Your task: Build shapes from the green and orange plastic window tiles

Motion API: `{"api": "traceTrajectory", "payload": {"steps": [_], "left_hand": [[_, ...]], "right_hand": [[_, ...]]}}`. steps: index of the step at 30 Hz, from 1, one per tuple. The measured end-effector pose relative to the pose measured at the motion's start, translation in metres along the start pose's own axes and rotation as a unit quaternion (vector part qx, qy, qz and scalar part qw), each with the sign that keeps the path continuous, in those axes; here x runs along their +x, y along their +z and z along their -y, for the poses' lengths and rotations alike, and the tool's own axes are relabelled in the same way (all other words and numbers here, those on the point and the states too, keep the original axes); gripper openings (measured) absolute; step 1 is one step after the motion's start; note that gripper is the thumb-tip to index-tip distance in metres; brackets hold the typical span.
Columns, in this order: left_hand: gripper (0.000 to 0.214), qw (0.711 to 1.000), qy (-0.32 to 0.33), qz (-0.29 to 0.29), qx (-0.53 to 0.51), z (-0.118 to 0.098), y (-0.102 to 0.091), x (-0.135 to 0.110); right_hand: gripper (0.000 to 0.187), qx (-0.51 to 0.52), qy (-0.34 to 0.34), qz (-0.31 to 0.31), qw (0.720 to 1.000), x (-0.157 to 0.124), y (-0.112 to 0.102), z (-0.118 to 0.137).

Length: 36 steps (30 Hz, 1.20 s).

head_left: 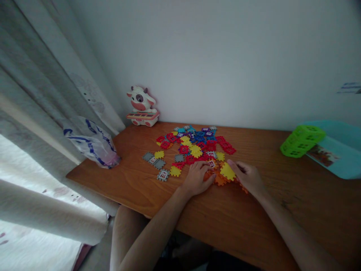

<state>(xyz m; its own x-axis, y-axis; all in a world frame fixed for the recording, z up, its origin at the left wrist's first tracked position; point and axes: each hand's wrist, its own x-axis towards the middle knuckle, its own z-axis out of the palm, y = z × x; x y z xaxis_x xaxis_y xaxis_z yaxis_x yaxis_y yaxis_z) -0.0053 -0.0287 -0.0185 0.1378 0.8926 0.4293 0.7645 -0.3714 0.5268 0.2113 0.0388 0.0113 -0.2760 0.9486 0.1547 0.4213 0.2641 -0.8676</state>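
Flat, notched plastic building tiles lie in a loose heap on the wooden table. My left hand (199, 177) rests at the near side of the heap with its fingers apart, over orange tiles (220, 179). Just past its fingertips is an orange tile with a white window (211, 163). My right hand (248, 177) pinches the edge of a yellow tile (227, 171) between thumb and fingers, above the orange ones. Farther back are a round yellow piece (196, 151), red tiles (225, 145) and blue tiles (199, 136). Grey tiles (159, 163) lie to the left.
A lime-green block of joined tiles (301, 141) leans against a pale turquoise bin (348, 150) at right. At the back left stands a toy cow with a keyboard (141, 107). A plastic bag (94, 145) sits at the left edge beside the curtain (64, 75).
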Motion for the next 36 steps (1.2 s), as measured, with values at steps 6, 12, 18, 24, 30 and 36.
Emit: {"api": "traceTrajectory", "payload": {"steps": [6, 12, 18, 24, 30, 36], "left_hand": [[0.022, 1.000, 0.002, 0.002, 0.003, 0.000, -0.001, 0.001], [0.020, 1.000, 0.003, 0.003, -0.003, -0.001, -0.002, 0.000], [0.020, 1.000, 0.013, -0.006, -0.002, 0.002, 0.000, -0.001], [0.028, 1.000, -0.004, -0.026, -0.004, 0.003, 0.003, -0.001], [0.022, 0.994, -0.063, -0.084, 0.006, 0.006, 0.002, 0.001], [0.021, 0.972, -0.137, -0.115, 0.149, 0.036, -0.021, 0.016]], "right_hand": [[0.055, 0.081, 0.147, 0.313, 0.935, 0.004, -0.027, -0.001], [0.057, 0.222, 0.100, 0.125, 0.962, 0.008, -0.020, 0.002], [0.054, 0.159, 0.069, 0.062, 0.983, 0.012, -0.011, -0.010], [0.049, 0.054, 0.011, -0.082, 0.995, 0.017, -0.008, -0.026], [0.039, -0.093, -0.003, -0.151, 0.984, 0.022, -0.018, -0.047], [0.043, -0.097, 0.068, -0.187, 0.975, 0.030, -0.026, -0.056]]}}
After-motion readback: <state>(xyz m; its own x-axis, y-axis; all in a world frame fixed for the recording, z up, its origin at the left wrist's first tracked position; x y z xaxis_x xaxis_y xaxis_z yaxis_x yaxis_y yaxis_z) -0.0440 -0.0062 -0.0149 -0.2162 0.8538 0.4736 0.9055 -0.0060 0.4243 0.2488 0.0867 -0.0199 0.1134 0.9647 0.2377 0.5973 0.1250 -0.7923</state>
